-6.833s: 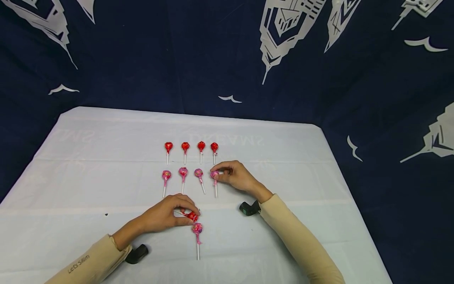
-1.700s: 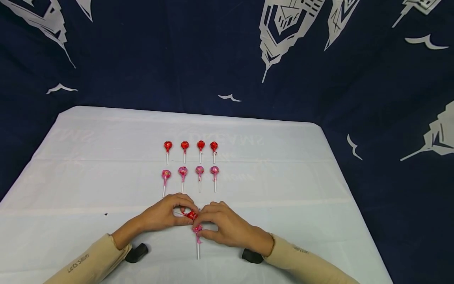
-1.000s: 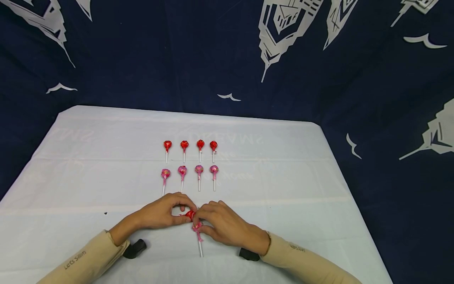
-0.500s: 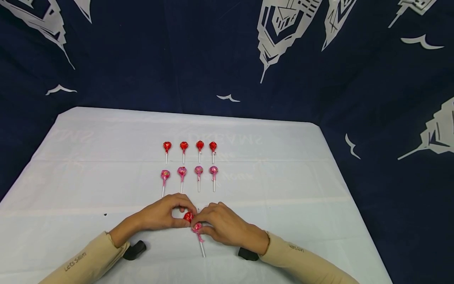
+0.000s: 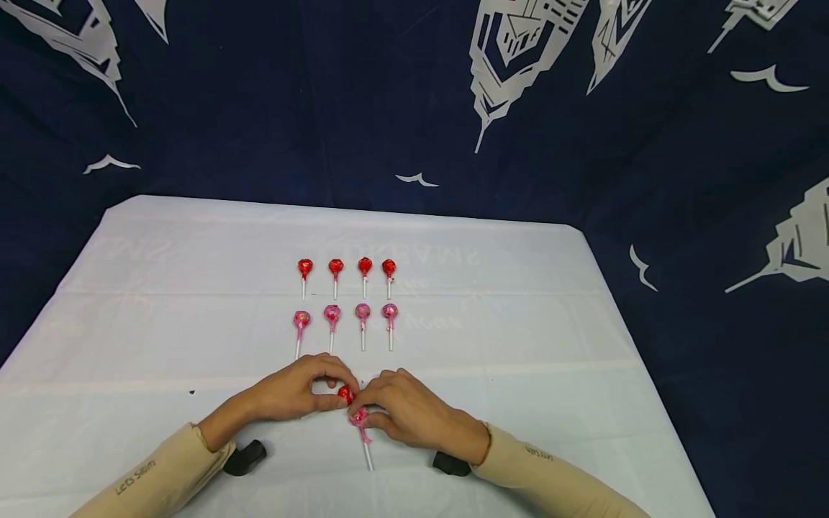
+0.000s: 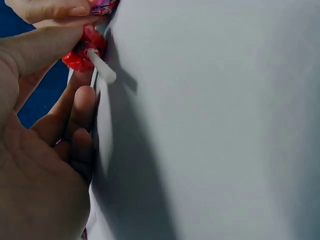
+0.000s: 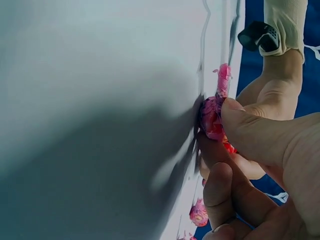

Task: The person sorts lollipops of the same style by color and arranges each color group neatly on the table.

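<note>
On the white tablecloth, just nearer me than the two lollipop rows, my left hand pinches a red lollipop, my right hand a pink lollipop; crowded fingers could knock either askew.

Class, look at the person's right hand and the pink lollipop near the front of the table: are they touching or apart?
Touching. The right wrist view shows the right hand with thumb and fingers pinching the pink lollipop by its wrapped head.
</note>
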Demonstrator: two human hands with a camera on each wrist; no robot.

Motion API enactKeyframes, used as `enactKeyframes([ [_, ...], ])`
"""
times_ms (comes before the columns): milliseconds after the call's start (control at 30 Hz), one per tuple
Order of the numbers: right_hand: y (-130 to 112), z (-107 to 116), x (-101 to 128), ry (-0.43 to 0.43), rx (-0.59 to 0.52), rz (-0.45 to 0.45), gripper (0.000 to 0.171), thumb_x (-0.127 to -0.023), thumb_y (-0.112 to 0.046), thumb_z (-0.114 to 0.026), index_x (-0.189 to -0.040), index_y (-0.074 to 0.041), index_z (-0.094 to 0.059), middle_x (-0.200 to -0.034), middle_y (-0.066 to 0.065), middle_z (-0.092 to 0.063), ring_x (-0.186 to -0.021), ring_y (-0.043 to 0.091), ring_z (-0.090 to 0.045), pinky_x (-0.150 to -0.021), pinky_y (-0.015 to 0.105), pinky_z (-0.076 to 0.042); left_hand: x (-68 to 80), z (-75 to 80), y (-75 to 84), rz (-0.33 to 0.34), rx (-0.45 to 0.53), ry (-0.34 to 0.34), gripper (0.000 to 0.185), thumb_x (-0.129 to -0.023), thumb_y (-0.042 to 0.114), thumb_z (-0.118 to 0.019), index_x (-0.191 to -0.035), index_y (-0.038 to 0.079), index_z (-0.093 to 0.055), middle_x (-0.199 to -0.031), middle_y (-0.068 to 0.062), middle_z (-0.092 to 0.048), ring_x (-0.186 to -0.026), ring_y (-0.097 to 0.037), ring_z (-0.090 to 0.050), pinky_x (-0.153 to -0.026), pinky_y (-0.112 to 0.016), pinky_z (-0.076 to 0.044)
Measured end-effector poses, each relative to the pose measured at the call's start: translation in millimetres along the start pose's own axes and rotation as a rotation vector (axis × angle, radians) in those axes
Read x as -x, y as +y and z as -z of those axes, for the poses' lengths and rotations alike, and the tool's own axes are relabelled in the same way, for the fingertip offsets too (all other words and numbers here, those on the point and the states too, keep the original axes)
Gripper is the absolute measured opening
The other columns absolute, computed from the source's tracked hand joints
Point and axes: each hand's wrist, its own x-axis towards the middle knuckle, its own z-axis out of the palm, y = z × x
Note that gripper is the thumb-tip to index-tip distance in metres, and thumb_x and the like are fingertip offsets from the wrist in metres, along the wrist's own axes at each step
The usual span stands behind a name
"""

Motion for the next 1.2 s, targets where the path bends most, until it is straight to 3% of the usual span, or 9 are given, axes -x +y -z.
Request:
enactKeyframes([
  [367,2.4,0.6,-1.6,0.001,-0.052,0.012,0.020,-0.089,-0.029,-0.076,-0.108,-0.021,-0.078,-0.100,-0.013,-0.074,-0.099,0.001,-0.063,-0.083,0.018,-0.043,1.2,13.9,0.8,0.004,0.095,0.113,0.019,-0.092,0.021,-0.074,-0.110,0.015,-0.075,-0.108,0.006,-0.070,-0.098,-0.011,-0.062,-0.087,-0.025,-0.050],
  [633,3.1,0.9,-1.0,0.002,-0.075,0.007,0.020,-0.089,-0.028,-0.076,-0.108,-0.022,-0.078,-0.099,-0.013,-0.074,-0.098,0.000,-0.062,-0.082,0.017,-0.043,-0.7,32.2,5.2,0.011,0.041,0.228,0.017,-0.090,0.016,-0.076,-0.107,0.016,-0.076,-0.101,0.009,-0.070,-0.087,-0.013,-0.057,-0.081,-0.027,-0.048],
  [900,3.7,0.6,-0.5,0.002,-0.096,0.006,0.019,-0.089,-0.028,-0.076,-0.108,-0.021,-0.078,-0.099,-0.012,-0.074,-0.097,-0.001,-0.062,-0.081,0.016,-0.041,-4.0,50.6,8.0,0.064,0.023,0.296,0.019,-0.092,0.017,-0.074,-0.110,0.013,-0.076,-0.108,0.006,-0.070,-0.092,-0.014,-0.057,-0.082,-0.026,-0.047],
  [1067,3.7,0.3,-0.1,0.001,-0.087,0.004,0.020,-0.089,-0.029,-0.076,-0.108,-0.021,-0.078,-0.100,-0.013,-0.074,-0.097,0.000,-0.062,-0.083,0.016,-0.041,-5.3,70.3,6.6,0.101,-0.002,0.383,0.020,-0.092,0.010,-0.072,-0.112,0.010,-0.075,-0.114,-0.001,-0.069,-0.094,-0.015,-0.056,-0.083,-0.022,-0.045],
  [1200,3.7,0.5,0.2,0.006,-0.087,0.006,0.020,-0.089,-0.029,-0.076,-0.108,-0.021,-0.078,-0.100,-0.013,-0.074,-0.096,-0.001,-0.061,-0.083,0.016,-0.041,-8.2,88.2,-0.4,0.173,0.018,0.459,0.022,-0.093,0.011,-0.072,-0.115,0.009,-0.074,-0.114,-0.003,-0.070,-0.095,-0.017,-0.055,-0.081,-0.023,-0.045],
])
